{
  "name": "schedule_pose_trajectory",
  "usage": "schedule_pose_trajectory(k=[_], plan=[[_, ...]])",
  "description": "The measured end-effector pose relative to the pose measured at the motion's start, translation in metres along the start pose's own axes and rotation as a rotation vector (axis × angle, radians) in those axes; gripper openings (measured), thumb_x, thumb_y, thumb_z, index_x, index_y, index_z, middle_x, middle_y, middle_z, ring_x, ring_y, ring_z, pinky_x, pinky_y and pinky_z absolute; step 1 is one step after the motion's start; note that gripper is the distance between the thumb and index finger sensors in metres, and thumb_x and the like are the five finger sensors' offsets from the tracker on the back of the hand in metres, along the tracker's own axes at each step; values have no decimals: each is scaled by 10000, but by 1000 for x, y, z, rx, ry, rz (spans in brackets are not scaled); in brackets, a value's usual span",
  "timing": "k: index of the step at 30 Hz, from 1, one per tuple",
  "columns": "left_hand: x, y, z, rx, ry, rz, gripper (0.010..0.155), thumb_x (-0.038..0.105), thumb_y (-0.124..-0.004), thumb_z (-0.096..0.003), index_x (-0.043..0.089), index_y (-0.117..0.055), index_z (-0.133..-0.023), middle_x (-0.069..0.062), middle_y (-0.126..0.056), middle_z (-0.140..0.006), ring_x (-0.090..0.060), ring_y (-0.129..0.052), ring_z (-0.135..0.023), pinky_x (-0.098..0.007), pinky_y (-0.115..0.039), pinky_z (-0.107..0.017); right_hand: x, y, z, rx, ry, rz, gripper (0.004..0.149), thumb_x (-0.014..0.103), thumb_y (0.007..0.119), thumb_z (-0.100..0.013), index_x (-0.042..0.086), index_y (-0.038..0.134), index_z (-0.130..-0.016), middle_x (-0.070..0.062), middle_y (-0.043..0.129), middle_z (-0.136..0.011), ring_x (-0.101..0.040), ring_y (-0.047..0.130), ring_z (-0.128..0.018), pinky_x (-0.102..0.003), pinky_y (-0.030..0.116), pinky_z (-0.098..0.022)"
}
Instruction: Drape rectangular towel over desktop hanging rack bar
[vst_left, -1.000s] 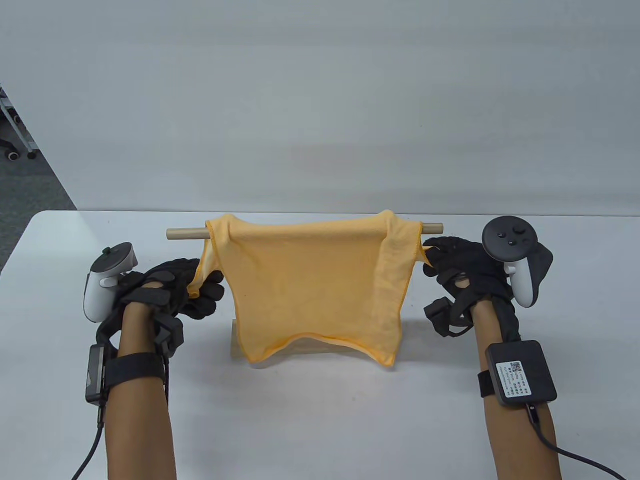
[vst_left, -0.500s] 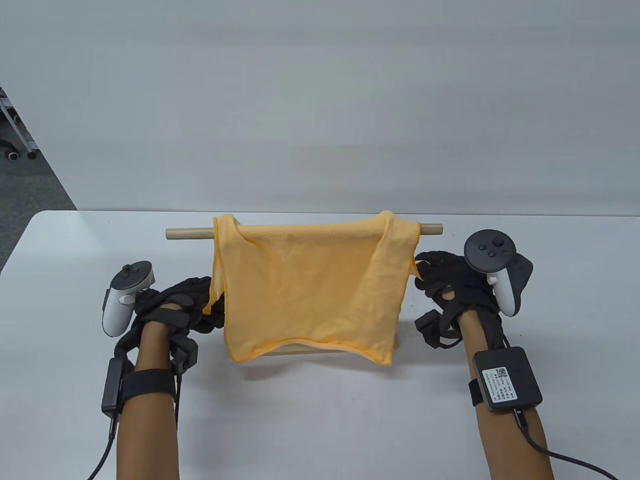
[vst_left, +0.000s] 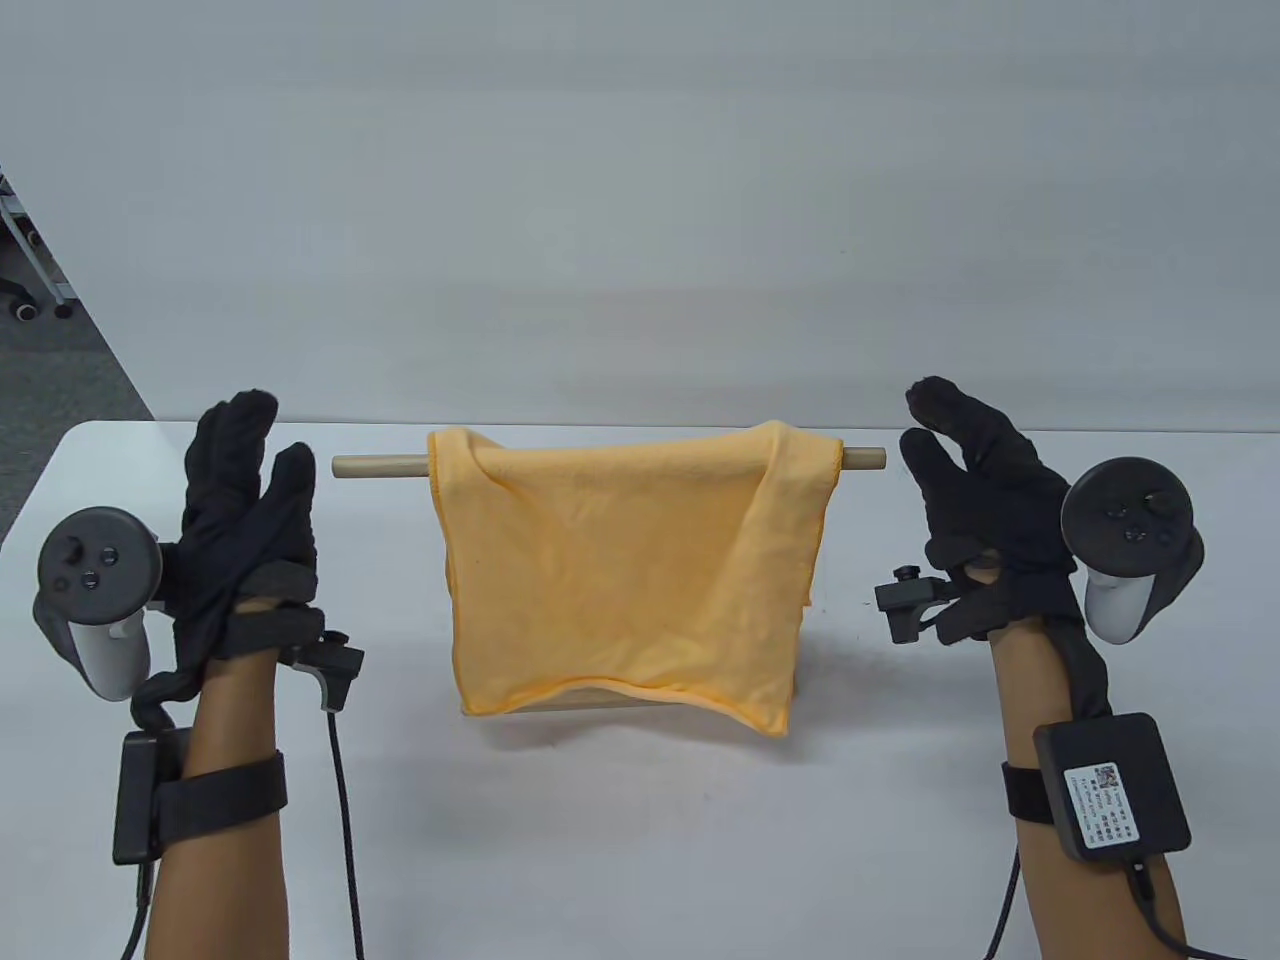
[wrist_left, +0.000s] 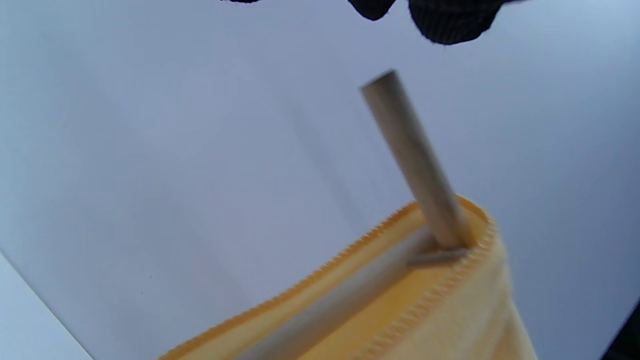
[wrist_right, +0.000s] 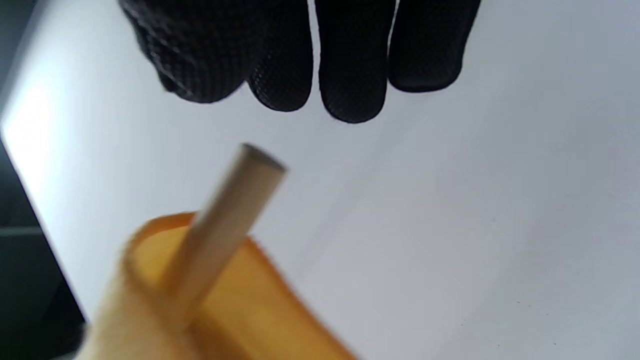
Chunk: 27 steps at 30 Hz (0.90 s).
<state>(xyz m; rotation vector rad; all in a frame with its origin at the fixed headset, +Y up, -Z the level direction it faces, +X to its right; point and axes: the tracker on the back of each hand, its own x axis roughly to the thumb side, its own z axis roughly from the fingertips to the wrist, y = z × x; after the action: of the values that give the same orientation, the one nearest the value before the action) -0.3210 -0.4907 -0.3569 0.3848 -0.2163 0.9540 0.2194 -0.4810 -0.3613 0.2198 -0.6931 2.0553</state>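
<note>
The orange towel (vst_left: 625, 575) hangs over the wooden bar (vst_left: 380, 466) of the rack, draped across it with one layer falling toward me and another behind. In the left wrist view the towel (wrist_left: 440, 310) folds over the bar (wrist_left: 410, 155) and the two hemmed edges run down on either side of it. A bare end of the bar sticks out past the towel on each side. The near layer hangs unevenly: its lower right corner dips lower than the middle, and a fold runs down the right side. Below the hem I can see a strip of the rack's wooden base (vst_left: 600, 700) standing on the white table (vst_left: 640, 850).

My left hand (vst_left: 240, 520) is raised off to the left of the bar's end, apart from it, fingers stretched out and loosely together, holding nothing. My right hand (vst_left: 985, 500) is up on the other side, just beside the bar's right end but not touching it, fingers spread open and also holding nothing. In the right wrist view my fingertips (wrist_right: 352, 75) hang side by side above the bar (wrist_right: 225, 220), with a gap between them and the wood, and the towel (wrist_right: 165, 310) wraps the bar below. Neither hand touches the towel.

A tracker sits on the back of each hand, the left one (vst_left: 95, 590) and the right one (vst_left: 1130, 545).
</note>
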Motion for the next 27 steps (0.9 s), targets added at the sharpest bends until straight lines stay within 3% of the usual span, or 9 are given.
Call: schedule_pose_trajectory(k=[4,6,9,12,15,18,23,26,27], plan=[[51,-24,-19,-275,57,-315,629,571,-711,-595,333,-510,-1141,-158,-389,-1232,-493,-327,-1141,-806,-226,-710,39,20,-8,228,-36,298,547,475,769,-392,220,766,-876,-148,788,-982,-509,646,-927,-817,298,-599],[59,-32,-27,-301,63,-384,578,536,-745,-588,327,-596,-1106,-154,-473,-1219,-502,-380,-1140,-821,-260,-701,48,33,-12,293,13,445,537,465,764,-401,215,759,-877,-135,804,-971,-508,643,-936,-815,299,-605],[65,-35,-29,-213,15,-324,435,394,-828,-571,220,-799,-968,-137,-704,-1104,-498,-570,-1081,-824,-349,-694,52,40,-14,231,-26,458,445,389,797,-387,197,847,-786,-109,920,-859,-479,757,-877,-811,363,-597],[64,-32,-29,-167,17,-259,378,355,-814,-578,203,-824,-924,-128,-686,-1103,-477,-617,-1065,-812,-390,-700,56,38,-15,133,-52,391,357,328,836,-368,195,920,-689,-94,995,-754,-453,835,-816,-809,395,-591],[58,-25,-30,-93,42,-144,386,348,-767,-599,169,-771,-942,-135,-619,-1118,-473,-589,-1063,-802,-383,-706,58,34,-20,89,-56,392,354,324,825,-372,190,915,-687,-89,995,-744,-434,849,-805,-803,404,-595],[54,-16,-33,-17,106,-210,394,364,-740,-611,165,-738,-951,-146,-587,-1124,-472,-568,-1066,-795,-380,-708,59,30,-28,45,-10,352,360,330,809,-380,186,902,-697,-89,988,-746,-431,849,-802,-798,404,-598],[50,-21,-41,-79,171,-297,392,370,-751,-611,171,-753,-950,-143,-620,-1116,-479,-594,-1054,-796,-393,-704,54,35,-39,124,101,437,370,344,797,-398,182,884,-719,-97,973,-765,-444,828,-817,-799,390,-603],[48,-23,-40,-81,181,-330,405,392,-732,-615,202,-735,-973,-141,-616,-1138,-481,-601,-1055,-798,-395,-703,47,39,-35,206,156,490,438,394,766,-423,176,827,-798,-120,914,-852,-470,778,-856,-804,363,-608],[47,-22,-39,-98,181,-305,438,406,-717,-618,208,-702,-1009,-151,-580,-1160,-494,-573,-1066,-802,-379,-702,45,38,-33,185,138,480,464,409,753,-426,176,806,-824,-128,901,-868,-476,775,-856,-804,366,-606]])
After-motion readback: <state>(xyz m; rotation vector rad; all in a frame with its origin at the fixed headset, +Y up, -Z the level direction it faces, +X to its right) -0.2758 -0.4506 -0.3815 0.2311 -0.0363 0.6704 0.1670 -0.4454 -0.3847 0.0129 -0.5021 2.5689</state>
